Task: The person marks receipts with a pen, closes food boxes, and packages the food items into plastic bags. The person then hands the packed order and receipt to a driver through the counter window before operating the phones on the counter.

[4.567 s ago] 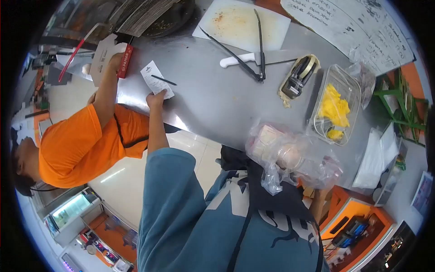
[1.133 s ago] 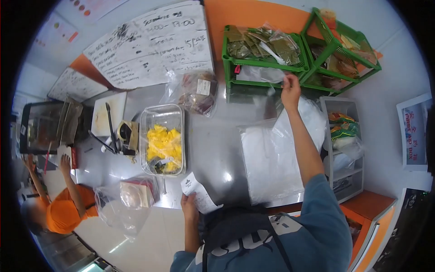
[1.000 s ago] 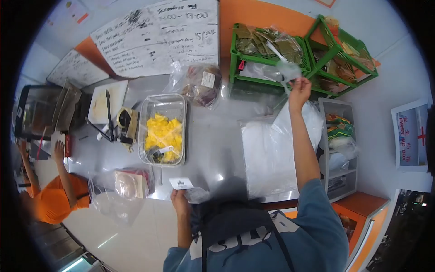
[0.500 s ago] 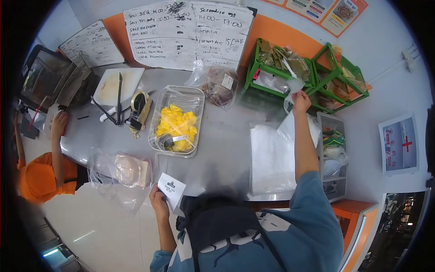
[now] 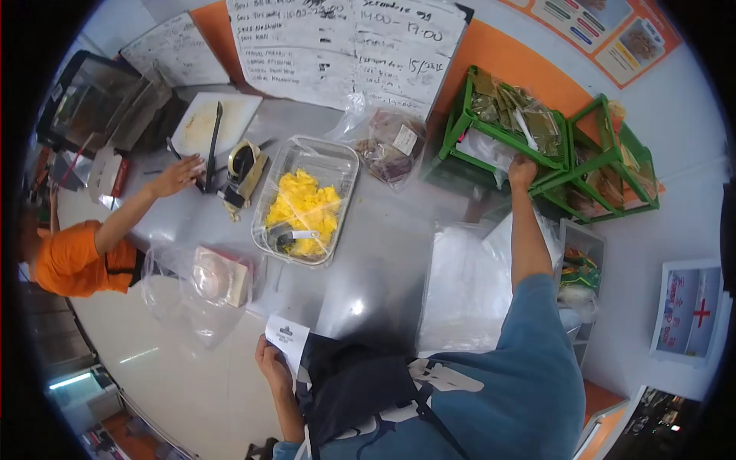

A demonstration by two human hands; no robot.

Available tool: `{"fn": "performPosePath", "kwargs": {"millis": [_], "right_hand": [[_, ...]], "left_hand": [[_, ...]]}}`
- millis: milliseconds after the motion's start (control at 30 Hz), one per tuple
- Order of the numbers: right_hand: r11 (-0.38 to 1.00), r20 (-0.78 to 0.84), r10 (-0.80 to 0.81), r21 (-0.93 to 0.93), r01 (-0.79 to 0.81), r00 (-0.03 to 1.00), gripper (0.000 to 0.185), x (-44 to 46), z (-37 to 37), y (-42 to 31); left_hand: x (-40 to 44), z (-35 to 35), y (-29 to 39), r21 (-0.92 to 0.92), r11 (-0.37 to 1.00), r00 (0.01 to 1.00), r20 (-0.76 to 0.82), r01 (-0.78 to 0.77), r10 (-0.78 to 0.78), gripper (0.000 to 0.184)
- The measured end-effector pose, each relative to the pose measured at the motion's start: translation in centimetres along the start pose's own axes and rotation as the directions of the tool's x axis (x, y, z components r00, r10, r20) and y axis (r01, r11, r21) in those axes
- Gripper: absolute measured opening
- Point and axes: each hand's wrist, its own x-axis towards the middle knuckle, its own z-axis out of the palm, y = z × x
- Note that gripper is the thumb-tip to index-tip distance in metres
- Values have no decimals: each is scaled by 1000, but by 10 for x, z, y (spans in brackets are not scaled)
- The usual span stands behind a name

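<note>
A printed white paper slip (image 5: 287, 340) is held by my left hand (image 5: 270, 363) at the counter's front edge. My right hand (image 5: 524, 172) reaches to the lower opening of a green basket rack (image 5: 458, 115), its fingers closed at clear plastic (image 5: 491, 152) there; how much it grips is hidden. White plastic sheets (image 5: 460, 284) lie on the counter under my right forearm. Left of them stands a clear container (image 5: 351, 157) with yellow food (image 5: 303, 207) and a dark-and-white utensil. A bag of dark food (image 5: 387, 149) rests behind it.
At the left, a co-worker in orange (image 5: 73, 257) stretches a hand to black tongs (image 5: 212, 146) by a cutting board (image 5: 230, 115). A tape dispenser (image 5: 244, 172) and a bagged box (image 5: 230, 280) are left of the container. A grey drawer unit (image 5: 586, 268) stands right.
My right hand has gone from holding up a piece of clear plastic to the rack's lower opening. My left hand still holds the slip. The co-worker's hand has moved right, to the tongs.
</note>
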Motion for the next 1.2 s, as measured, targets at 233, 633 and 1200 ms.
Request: {"fn": "performPosePath", "kwargs": {"millis": [233, 633, 1200], "right_hand": [[885, 79, 291, 356, -299, 954, 16, -9, -18, -6], [972, 87, 156, 166, -169, 984, 34, -16, -29, 3], [834, 564, 221, 313, -454, 796, 35, 26, 28, 79]], "left_hand": [[-2, 5, -11, 1, 995, 993, 63, 97, -97, 26], [10, 28, -24, 33, 994, 977, 183, 107, -111, 28], [6, 82, 34, -113, 989, 989, 118, 98, -85, 43]]}}
